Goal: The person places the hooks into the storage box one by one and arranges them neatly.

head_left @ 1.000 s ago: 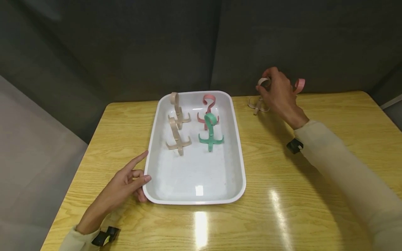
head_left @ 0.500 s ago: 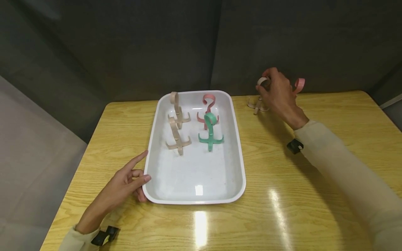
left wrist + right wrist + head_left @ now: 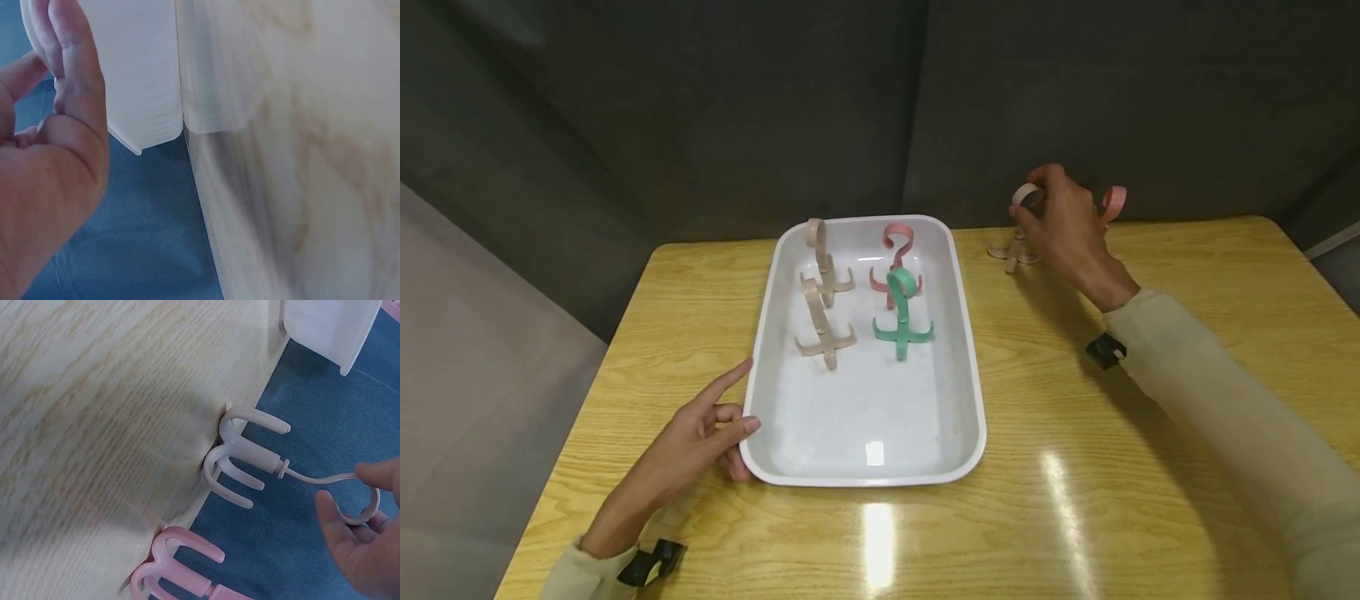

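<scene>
On the right of the head view, my right hand (image 3: 1063, 225) holds the curled top of a beige four-prong hanging hook (image 3: 1012, 258). In the right wrist view this hook (image 3: 250, 453) stands with its prongs down on the wood, its loop between my fingers and thumb. Just beyond the hand is a pink hook (image 3: 1114, 202), its lower part hidden in the head view. My left hand (image 3: 692, 437) lies against the left side of a white tray (image 3: 865, 482), thumb on the rim and index finger stretched along it.
Inside the tray stand two beige hooks (image 3: 827, 343), a pink hook (image 3: 898, 237) and a green hook (image 3: 903, 335), all with loops up. The wooden table (image 3: 1060, 517) ends at the back against a dark curtain (image 3: 760, 125).
The base of the beige hook under my right hand has shifted slightly left. My left hand and the tray hardly differ.
</scene>
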Motion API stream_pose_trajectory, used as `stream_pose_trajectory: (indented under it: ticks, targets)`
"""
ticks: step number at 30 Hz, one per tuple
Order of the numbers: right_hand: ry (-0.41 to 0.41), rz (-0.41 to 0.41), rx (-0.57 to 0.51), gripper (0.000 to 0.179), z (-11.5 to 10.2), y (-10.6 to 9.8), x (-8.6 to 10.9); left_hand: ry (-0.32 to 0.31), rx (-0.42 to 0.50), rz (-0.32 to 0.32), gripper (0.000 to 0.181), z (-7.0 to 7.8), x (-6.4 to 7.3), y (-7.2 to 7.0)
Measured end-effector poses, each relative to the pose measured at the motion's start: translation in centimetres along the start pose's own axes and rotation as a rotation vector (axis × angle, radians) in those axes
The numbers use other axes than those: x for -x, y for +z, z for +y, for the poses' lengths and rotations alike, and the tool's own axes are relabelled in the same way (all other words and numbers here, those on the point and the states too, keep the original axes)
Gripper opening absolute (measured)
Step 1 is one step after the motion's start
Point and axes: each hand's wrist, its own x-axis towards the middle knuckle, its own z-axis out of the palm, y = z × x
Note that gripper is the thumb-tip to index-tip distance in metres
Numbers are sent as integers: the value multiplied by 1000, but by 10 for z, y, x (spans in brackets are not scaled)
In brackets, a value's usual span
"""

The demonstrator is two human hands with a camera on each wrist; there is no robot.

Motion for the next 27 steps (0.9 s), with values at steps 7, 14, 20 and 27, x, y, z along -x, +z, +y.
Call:
stream_pose_trajectory:
  ticks: [7, 14, 20, 27]
  targets:
    - [-28, 14, -8, 44, 1, -3, 2, 4, -1, -2, 74, 0, 0, 0]
    - [-39, 23, -44, 44, -1, -8, 8, 7, -4, 1, 74, 0, 0, -1]
    - [-51, 51, -53, 42, -2, -11, 11, 21, -4, -6, 74, 0, 0, -1]
    - [-83, 69, -50, 42, -5, -14, 11, 11, -5, -5, 74, 0, 0, -1]
